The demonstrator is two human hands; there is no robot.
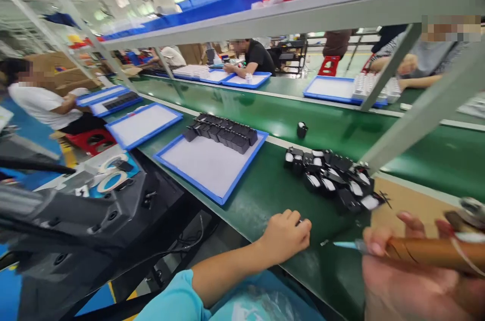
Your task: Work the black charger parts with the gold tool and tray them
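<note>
My right hand (411, 283), blurred at the lower right, is wrapped round an amber dispensing syringe (424, 252). Its pale blue tapered tip (345, 245) points left over the green bench. Curled and resting near the front edge, my left hand (286, 234) is closed; a small dark bit shows at its fingers, too little to name. Beyond both hands lies a loose cluster of black box-shaped parts (329, 177), several with white faces. One more black part (302, 129) stands apart on the green belt.
Left of the cluster, a blue-rimmed tray (223, 199) holds rows of black boxes (223, 131). Another blue-rimmed tray (144, 124) lies farther left. A slanted shelf post (420, 109) rises by a cardboard sheet (409, 200). Dark machinery (102, 220) fills the lower left. Co-workers sit across and at left.
</note>
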